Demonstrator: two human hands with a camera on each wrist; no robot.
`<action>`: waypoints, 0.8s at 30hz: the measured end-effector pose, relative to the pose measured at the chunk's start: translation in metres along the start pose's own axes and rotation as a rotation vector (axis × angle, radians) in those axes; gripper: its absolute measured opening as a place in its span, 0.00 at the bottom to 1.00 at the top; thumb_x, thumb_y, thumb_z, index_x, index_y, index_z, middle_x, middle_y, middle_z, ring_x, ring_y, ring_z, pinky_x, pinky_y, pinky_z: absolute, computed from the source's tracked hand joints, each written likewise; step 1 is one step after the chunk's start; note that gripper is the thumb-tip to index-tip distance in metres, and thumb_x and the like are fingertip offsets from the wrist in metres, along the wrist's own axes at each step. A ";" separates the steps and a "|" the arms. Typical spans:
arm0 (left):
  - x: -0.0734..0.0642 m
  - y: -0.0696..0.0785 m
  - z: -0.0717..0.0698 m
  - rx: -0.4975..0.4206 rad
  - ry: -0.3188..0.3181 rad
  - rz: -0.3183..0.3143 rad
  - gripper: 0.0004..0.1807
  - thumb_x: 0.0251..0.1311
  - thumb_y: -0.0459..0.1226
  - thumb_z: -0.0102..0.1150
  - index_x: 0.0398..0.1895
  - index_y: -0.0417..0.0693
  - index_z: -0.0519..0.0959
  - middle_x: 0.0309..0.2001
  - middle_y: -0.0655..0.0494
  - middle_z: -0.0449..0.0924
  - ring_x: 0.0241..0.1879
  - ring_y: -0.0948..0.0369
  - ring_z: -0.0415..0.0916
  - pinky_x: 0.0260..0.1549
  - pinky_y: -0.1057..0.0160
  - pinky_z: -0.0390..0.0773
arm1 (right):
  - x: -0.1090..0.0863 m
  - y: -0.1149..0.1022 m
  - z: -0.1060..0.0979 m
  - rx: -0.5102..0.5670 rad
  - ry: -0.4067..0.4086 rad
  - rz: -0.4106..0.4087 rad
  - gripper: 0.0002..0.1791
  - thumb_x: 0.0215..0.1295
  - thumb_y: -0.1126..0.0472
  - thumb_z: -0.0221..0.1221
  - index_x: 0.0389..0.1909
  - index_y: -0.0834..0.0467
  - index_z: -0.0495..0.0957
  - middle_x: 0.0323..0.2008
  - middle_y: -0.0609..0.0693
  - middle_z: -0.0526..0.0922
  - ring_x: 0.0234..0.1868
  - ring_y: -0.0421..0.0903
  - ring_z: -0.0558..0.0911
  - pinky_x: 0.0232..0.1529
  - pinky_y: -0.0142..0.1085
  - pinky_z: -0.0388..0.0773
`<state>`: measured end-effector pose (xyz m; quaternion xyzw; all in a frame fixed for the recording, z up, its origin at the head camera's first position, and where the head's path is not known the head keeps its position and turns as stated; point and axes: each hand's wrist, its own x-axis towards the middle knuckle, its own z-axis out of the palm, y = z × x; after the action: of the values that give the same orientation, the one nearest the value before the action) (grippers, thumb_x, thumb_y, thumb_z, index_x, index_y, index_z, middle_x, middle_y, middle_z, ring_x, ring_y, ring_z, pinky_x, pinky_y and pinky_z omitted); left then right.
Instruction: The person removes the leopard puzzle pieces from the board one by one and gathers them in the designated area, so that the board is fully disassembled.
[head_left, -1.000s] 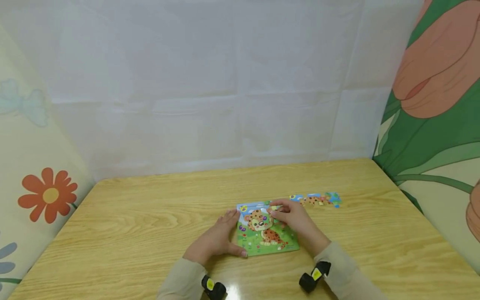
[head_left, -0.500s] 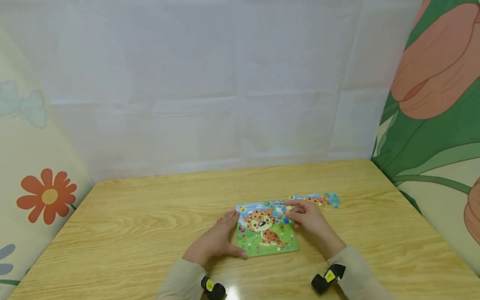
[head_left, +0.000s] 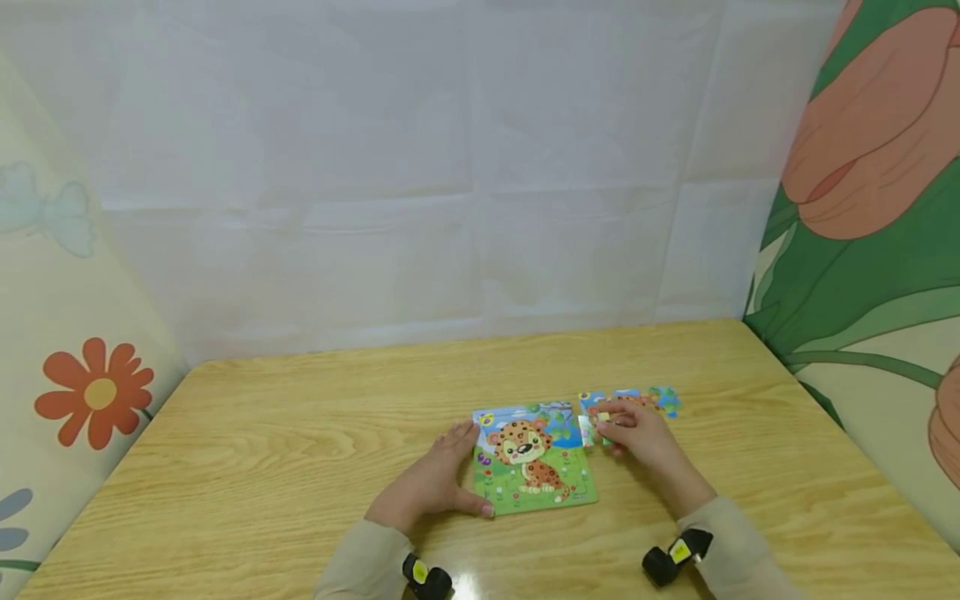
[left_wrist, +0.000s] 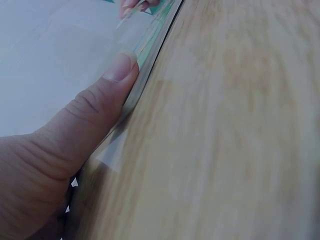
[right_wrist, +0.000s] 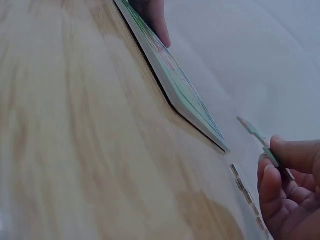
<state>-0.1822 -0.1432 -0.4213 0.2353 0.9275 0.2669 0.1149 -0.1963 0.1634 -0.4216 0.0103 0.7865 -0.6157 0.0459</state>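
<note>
A square leopard-cub picture puzzle (head_left: pixel 540 477) lies on the wooden table. My left hand (head_left: pixel 431 475) rests at its left side, fingers along the edge and thumb at the near left corner. In the left wrist view the straight thumb (left_wrist: pixel 95 105) lies on the puzzle's rim. Just right of the puzzle, my right hand (head_left: pixel 636 435) pinches a thin puzzle piece (right_wrist: pixel 254 131) between thumb and fingers, raised off the table. From the head view this piece (head_left: pixel 586 432) looks pale with glare, its right part hidden by the fingers.
Several joined puzzle pieces (head_left: pixel 666 398) with leopard spots and blue sky lie behind my right hand, partly covered by it. The wooden table (head_left: pixel 300 433) runs back to a white sheet (head_left: pixel 337 167). Painted walls (head_left: pixel 877 275) stand on both sides.
My right hand has moved right, from over the puzzle's upper right part to beside it, carrying the puzzle piece. The left hand and the puzzle have stayed in place.
</note>
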 end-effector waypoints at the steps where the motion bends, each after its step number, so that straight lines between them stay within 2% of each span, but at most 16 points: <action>1: 0.000 0.000 0.000 -0.002 -0.001 0.000 0.65 0.30 0.55 0.74 0.70 0.35 0.50 0.72 0.40 0.44 0.71 0.45 0.39 0.68 0.45 0.43 | 0.000 0.000 -0.001 -0.009 0.003 -0.004 0.21 0.60 0.68 0.58 0.54 0.71 0.70 0.24 0.47 0.79 0.19 0.39 0.74 0.19 0.29 0.74; 7: 0.000 0.000 -0.001 -0.008 -0.005 -0.007 0.65 0.30 0.55 0.74 0.70 0.35 0.50 0.72 0.40 0.43 0.71 0.45 0.39 0.69 0.45 0.43 | 0.002 0.002 -0.006 -0.072 0.019 -0.030 0.19 0.59 0.70 0.59 0.50 0.73 0.72 0.22 0.46 0.78 0.17 0.38 0.73 0.17 0.29 0.74; 15: 0.000 0.001 -0.001 -0.008 -0.007 -0.013 0.65 0.30 0.55 0.74 0.70 0.36 0.50 0.72 0.41 0.43 0.71 0.45 0.38 0.69 0.46 0.43 | 0.004 0.004 -0.006 -0.142 0.075 -0.010 0.17 0.55 0.70 0.61 0.45 0.72 0.74 0.23 0.48 0.79 0.19 0.39 0.73 0.16 0.30 0.75; 19: 0.000 0.001 -0.001 -0.005 -0.008 -0.016 0.65 0.30 0.55 0.74 0.70 0.36 0.49 0.72 0.41 0.43 0.71 0.45 0.38 0.69 0.46 0.43 | 0.004 0.006 -0.006 -0.287 0.123 -0.057 0.16 0.51 0.68 0.65 0.41 0.69 0.77 0.23 0.48 0.75 0.23 0.39 0.70 0.22 0.28 0.73; 24: 0.000 0.001 -0.001 0.000 -0.004 -0.014 0.65 0.30 0.55 0.74 0.70 0.36 0.49 0.72 0.41 0.43 0.71 0.45 0.38 0.69 0.46 0.43 | 0.005 0.006 -0.007 -0.462 0.167 -0.141 0.15 0.48 0.65 0.68 0.37 0.67 0.80 0.24 0.49 0.74 0.28 0.42 0.69 0.32 0.32 0.68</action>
<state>-0.1822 -0.1431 -0.4197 0.2294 0.9288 0.2656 0.1187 -0.2012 0.1710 -0.4261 -0.0045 0.9062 -0.4183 -0.0612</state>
